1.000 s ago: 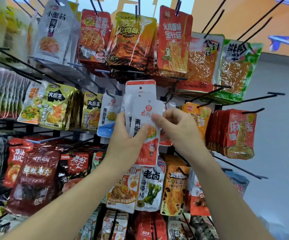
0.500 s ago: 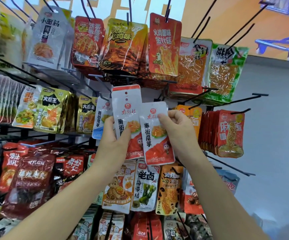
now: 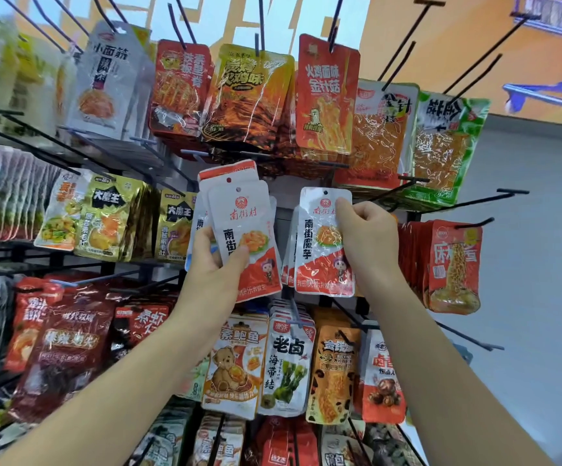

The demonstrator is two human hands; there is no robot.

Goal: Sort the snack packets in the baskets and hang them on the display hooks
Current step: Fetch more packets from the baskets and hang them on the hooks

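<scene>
- Pinching a single packet point(image 3: 323, 250) by its top right corner, held it upright in the right hand point(image 3: 370, 237) near the middle of the rack point(image 3: 284, 213), fingers point(image 3: 365, 218) closed on the foil.
- Gripped a fanned stack point(image 3: 242, 230) of the same white-and-red packets in the left hand point(image 3: 212, 264), just left of the single packet and apart from it, thumb clamped across the front one.
- Could not confirm the hang hole point(image 3: 325, 192) as threaded on any hook; saw no hook tip at it.
- Judged a missed hole the likeliest fault, given the small hole and the one-corner pinch: easy to swing or twist the packet and snag the foil beside the hole instead.
- Judged a drop possible too: slick foil, held at one corner only, with nothing beneath but lower rows of hanging packets.
- Saw risk in the stack as well: loosely fanned, held low under one thumb, liable to shed its back packets on any shift of the left hand.
- Noted crowding: orange packets point(image 3: 373, 142) hung just above, red noodle packets point(image 3: 454, 264) near on the right.
- Judged a hasty push likely to knock those neighbours, or to land the packet on a wrong hook such as the bare hook point(image 3: 468, 202) towards the right edge of the rack.
- Saw no basket anywhere.
</scene>
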